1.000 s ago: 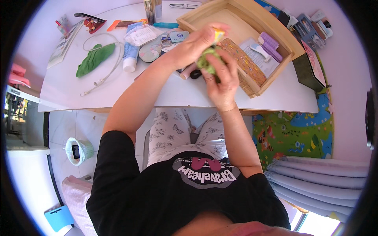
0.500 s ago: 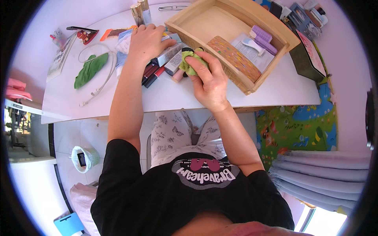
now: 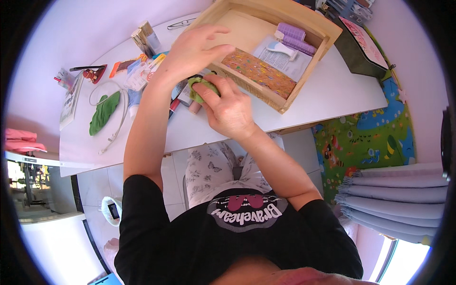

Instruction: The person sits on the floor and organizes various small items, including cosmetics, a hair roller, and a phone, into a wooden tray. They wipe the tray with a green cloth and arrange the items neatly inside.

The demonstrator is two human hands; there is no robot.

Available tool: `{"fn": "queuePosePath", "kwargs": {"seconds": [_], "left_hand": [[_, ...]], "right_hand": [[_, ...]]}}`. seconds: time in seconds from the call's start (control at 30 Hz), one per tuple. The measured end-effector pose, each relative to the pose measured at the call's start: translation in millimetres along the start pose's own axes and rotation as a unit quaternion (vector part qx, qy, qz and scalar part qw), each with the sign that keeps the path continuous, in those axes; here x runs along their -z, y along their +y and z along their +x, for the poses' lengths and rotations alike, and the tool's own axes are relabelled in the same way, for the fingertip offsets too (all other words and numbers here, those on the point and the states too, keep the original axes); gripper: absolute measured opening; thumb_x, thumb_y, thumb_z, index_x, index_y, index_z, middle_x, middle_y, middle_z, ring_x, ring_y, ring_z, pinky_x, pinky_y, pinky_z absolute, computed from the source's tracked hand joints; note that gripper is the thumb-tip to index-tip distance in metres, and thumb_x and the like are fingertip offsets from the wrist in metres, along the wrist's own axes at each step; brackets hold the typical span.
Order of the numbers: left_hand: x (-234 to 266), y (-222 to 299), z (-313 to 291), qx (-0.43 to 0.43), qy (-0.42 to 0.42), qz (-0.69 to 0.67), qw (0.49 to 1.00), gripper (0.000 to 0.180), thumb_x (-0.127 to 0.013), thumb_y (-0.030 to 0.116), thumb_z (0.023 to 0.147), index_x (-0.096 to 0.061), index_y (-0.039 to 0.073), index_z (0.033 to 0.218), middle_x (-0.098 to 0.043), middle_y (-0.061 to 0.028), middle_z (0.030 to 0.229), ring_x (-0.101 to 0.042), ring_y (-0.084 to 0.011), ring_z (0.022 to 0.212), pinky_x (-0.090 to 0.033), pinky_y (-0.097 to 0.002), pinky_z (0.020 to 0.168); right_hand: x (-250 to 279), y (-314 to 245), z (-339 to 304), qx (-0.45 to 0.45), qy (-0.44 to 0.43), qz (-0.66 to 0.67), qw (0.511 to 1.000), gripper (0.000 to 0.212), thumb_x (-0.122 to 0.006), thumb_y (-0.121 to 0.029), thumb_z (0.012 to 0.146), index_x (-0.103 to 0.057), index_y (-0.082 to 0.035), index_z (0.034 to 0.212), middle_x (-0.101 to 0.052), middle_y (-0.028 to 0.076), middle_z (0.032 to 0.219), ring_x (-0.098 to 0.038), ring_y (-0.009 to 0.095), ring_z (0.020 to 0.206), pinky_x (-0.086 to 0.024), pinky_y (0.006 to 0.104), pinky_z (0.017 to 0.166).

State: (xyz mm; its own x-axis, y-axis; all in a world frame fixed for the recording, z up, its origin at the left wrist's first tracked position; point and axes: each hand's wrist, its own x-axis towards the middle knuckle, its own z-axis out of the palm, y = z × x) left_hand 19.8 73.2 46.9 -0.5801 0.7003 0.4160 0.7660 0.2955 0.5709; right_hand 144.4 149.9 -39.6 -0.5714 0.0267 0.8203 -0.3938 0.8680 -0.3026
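Observation:
My right hand (image 3: 229, 108) is closed round a bunched light-green cloth (image 3: 203, 89), just off the near left side of a wooden drawer (image 3: 285, 105) on the table. My left hand (image 3: 192, 50) hovers over the drawer's left corner, its fingers apart and nothing seen in it. Inside the drawer lie a speckled brown case (image 3: 261, 72), a white-handled item like a razor (image 3: 281, 49) on a clear packet, and purple roller-like pieces (image 3: 290, 32). Under my hands, small cosmetic boxes and a red-and-dark tube (image 3: 174, 105) are partly hidden by my arms.
Left on the white table (image 3: 76, 147) are a dark-green cloth (image 3: 104, 113), a white cable (image 3: 124, 114), plastic packets (image 3: 137, 76) and a phone on a red stand (image 3: 95, 72). Two gold-capped bottles (image 3: 141, 42) stand behind. A dark box (image 3: 358, 52) sits right of the drawer.
My left hand has lifted off the packages and moved right toward the drawer, fingers spreading. My right hand still grips the light-green cloth. The whole view has shifted and turned slightly.

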Motion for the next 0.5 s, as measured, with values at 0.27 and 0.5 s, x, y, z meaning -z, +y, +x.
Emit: {"fn": "queuePosePath", "kwargs": {"seconds": [0.27,0.5], "left_hand": [[-63.6,30.0,81.8,-0.159,-0.128,0.105,0.973,0.051,-0.061,0.031,0.088,-0.050,0.010,0.133,-0.056,-0.0132,0.128,-0.052,-0.0292,0.119,-0.042,-0.0387,0.099],[-113.6,36.4,129.6,-0.130,-0.170,0.101,0.972,0.067,-0.070,0.038,0.080,-0.047,0.004,0.134,-0.046,-0.0197,0.135,-0.048,-0.0332,0.123,-0.041,-0.0392,0.102]], "right_hand": [[1.0,-0.3,0.4,0.008,-0.023,-0.003,1.000,0.029,-0.073,-0.014,0.066,-0.067,-0.010,0.094,-0.060,0.009,0.102,-0.060,0.025,0.083,-0.054,0.0345,0.062],[-0.7,7.1,-3.2,0.006,-0.037,0.032,0.999,0.025,-0.071,-0.005,0.060,-0.068,-0.006,0.084,-0.061,0.011,0.094,-0.062,0.029,0.085,-0.054,0.0354,0.062]]}}
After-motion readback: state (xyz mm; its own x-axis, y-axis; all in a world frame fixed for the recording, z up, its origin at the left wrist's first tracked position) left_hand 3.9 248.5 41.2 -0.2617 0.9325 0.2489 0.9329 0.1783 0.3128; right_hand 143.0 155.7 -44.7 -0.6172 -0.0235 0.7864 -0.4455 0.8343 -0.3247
